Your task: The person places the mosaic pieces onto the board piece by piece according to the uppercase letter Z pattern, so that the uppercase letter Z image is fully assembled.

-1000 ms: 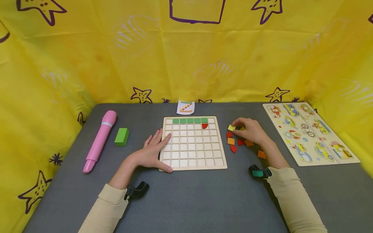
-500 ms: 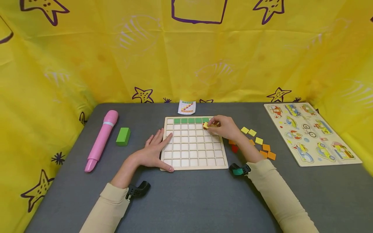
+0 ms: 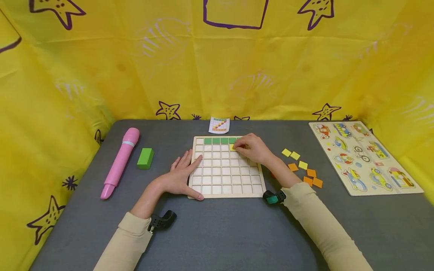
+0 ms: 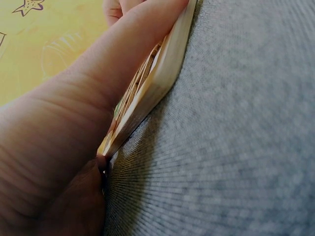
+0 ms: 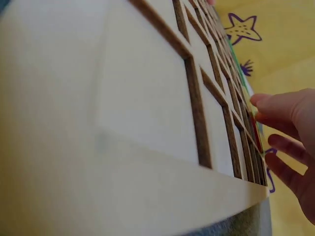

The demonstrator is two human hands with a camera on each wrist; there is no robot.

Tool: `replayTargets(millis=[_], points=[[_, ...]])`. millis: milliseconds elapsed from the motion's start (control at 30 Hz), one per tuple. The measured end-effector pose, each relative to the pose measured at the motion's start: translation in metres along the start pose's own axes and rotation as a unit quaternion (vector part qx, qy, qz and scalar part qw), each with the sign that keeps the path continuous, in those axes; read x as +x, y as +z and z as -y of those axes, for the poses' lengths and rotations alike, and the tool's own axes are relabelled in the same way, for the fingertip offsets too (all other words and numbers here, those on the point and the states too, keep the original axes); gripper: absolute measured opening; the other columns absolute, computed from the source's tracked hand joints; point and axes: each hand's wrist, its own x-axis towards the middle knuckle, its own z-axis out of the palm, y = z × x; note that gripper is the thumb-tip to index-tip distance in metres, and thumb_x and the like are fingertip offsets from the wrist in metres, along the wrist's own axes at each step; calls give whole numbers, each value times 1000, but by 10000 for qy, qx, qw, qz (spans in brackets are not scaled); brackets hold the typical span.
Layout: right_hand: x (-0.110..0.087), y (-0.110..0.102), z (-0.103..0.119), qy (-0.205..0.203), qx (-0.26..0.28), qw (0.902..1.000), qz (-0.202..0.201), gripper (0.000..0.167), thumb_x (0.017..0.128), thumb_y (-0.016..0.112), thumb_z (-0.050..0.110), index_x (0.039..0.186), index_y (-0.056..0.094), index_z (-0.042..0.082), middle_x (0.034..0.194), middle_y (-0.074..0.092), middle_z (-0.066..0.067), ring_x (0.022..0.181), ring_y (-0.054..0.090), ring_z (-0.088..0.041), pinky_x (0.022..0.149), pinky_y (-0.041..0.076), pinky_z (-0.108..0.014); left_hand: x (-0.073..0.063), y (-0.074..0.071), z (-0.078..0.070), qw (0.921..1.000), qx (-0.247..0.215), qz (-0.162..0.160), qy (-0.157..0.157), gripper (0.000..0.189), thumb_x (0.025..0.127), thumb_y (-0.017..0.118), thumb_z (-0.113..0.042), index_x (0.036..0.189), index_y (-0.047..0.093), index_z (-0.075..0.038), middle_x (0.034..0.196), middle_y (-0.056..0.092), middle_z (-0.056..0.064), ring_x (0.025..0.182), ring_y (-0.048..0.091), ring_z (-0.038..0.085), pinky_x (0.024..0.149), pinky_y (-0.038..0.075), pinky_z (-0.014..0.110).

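Observation:
A wooden grid board (image 3: 217, 195) lies flat on the table, with a row of green square tiles (image 3: 216, 140) in its top row. My left hand (image 3: 178, 178) rests against the board's left edge, fingers spread and thumb over the near left corner; the left wrist view shows that thumb (image 4: 133, 39) along the board's edge. Over the upper right of the grid, my right hand (image 3: 252, 148) has its fingertips on a yellow square tile (image 3: 232, 147) in the second row. In the right wrist view, the fingers (image 5: 283, 108) reach the board's far side. The right hand hides neighbouring cells.
Loose yellow tiles (image 3: 295, 155) and orange tiles (image 3: 311, 173) lie right of the board. Behind it is a small pattern card (image 3: 219, 125). A picture puzzle board (image 3: 367, 163) stands far right; a green block (image 3: 145, 158) and pink toy microphone (image 3: 120, 162) are left.
My right hand has carried a yellow tile from the loose pile left onto the board, into the second row beneath the green tiles. The left hand stays at the board's edge.

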Motion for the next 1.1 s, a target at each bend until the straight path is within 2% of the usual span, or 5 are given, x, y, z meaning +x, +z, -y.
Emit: replayTargets(millis=[200,533,767,933,1100], points=[[-20,-18,-4,665,46,9978,38,16,94,62,6,104,75,5,104,71,-9,90,59,-26,78,47,-41,1,1,-1,10000,2,33,-13,129,66,81,-63,158,8,-10,159,-16,21,146,-14,34,112,-4,56],[-66,-59,-21,1465,-435,9866,566,18,88,69,6,105,73,4,100,69,-8,89,61,-25,83,48,-43,0,1,1,10000,48,-40,57,128,67,81,-62,158,8,-10,159,-14,22,146,-13,35,112,-3,57],[-74,-65,-27,1410,-429,9871,621,18,89,72,11,105,72,3,90,68,-3,81,58,-19,75,47,-37,1,1,1,10000,-5,-64,71,128,66,81,-63,158,9,-10,159,-14,22,146,-13,36,112,-3,57],[-74,-66,-27,1470,-861,9839,536,25,92,69,16,111,67,-1,80,65,-2,70,57,-17,70,48,-39,2,1,2,10000,24,-44,50,128,66,81,-64,158,8,-10,160,-14,21,146,-13,36,112,-3,57],[-77,-73,-26,1204,-931,9855,744,32,92,65,4,123,63,0,93,65,-9,78,58,-23,72,49,-41,1,1,1,10000,26,-33,48,128,67,81,-63,158,8,-10,160,-13,22,146,-13,35,112,-3,57]])
